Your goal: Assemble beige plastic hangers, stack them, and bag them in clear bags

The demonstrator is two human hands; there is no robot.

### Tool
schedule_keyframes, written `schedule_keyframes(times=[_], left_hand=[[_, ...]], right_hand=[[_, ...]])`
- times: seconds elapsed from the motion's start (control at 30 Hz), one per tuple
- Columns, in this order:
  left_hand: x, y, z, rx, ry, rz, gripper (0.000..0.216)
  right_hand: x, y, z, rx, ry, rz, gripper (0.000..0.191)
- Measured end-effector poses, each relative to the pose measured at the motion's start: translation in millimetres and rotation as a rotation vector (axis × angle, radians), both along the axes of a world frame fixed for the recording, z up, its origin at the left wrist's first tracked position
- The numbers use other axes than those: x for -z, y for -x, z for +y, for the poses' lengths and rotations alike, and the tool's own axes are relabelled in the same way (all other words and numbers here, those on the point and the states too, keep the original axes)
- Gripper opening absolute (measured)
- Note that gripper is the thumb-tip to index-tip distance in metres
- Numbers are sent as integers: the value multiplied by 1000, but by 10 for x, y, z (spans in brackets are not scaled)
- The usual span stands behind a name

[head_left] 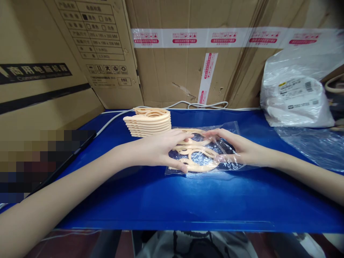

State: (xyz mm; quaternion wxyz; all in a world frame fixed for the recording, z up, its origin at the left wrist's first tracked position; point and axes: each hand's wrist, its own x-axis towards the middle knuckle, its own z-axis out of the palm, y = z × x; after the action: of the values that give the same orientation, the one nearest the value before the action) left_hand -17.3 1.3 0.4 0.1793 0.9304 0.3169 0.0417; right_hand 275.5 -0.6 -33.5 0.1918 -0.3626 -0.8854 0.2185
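Flat beige pieces (pixel 204 166) with curved, looped cut-outs lie inside a clear plastic bag (pixel 233 129) on the blue tabletop. My left hand (pixel 169 145) grips their left part, its thumb at the near edge and its fingers toward the far side. From the right, my right hand (pixel 236 145) holds the other end through or at the bag, with thumb and fingertips set apart on the pieces; the film partly covers this hand. Just behind my left hand stands a neat stack of similar beige pieces (pixel 149 122), which neither hand is holding.
Cardboard boxes (pixel 172 71) wall off the back and left. A white cable (pixel 115 116) runs along the rear of the blue table (pixel 166 204). At the back right sits a white plastic parcel (pixel 298 96), beside loose clear film (pixel 314 147). A dark-edged, pixelated object (pixel 72 154) leans at left.
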Motion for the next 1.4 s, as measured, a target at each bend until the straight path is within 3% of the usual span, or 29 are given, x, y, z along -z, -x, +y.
schedule_keyframes(times=[0.17, 0.5, 1.2, 1.4], left_hand=[[6, 6, 4, 15, -21, 24, 85], [13, -13, -7, -4, -45, 31, 83], [44, -13, -5, -16, -89, 27, 85], [30, -26, -13, -9, -84, 14, 81]], right_hand=[[2, 42, -26, 20, -6, 11, 56], [-10, 37, -31, 14, 26, 18, 60], [-2, 63, -23, 22, 93, 103, 48], [12, 71, -41, 17, 7, 39, 62]])
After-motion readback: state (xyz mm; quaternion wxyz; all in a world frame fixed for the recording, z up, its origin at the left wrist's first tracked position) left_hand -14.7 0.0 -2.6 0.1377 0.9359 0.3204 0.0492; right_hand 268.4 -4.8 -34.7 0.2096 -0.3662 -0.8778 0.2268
